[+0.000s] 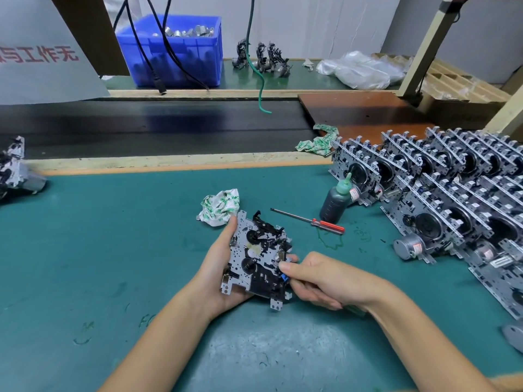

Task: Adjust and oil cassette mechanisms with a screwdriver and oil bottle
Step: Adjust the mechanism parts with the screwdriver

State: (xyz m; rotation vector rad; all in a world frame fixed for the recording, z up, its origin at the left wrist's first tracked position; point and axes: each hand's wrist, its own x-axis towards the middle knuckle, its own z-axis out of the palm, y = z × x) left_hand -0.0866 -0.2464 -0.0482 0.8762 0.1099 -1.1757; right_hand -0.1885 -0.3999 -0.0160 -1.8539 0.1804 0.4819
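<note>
My left hand point(218, 267) grips a cassette mechanism point(256, 257), a perforated metal plate with black plastic parts, just above the green mat. My right hand point(317, 278) pinches the mechanism's right edge with thumb and curled fingers, near a small blue part. A screwdriver point(308, 221) with a red handle lies on the mat behind the hands. Beside its handle stands a dark oil bottle point(334, 200) with a green nozzle cap. Neither hand touches the screwdriver or the bottle.
Rows of stacked cassette mechanisms point(441, 190) fill the right side. A crumpled printed cloth point(220, 206) lies behind the held mechanism, another cloth point(317, 142) farther back. A conveyor belt point(141, 125) runs across, with a blue bin point(172, 49) beyond. One more mechanism point(14, 168) sits at far left.
</note>
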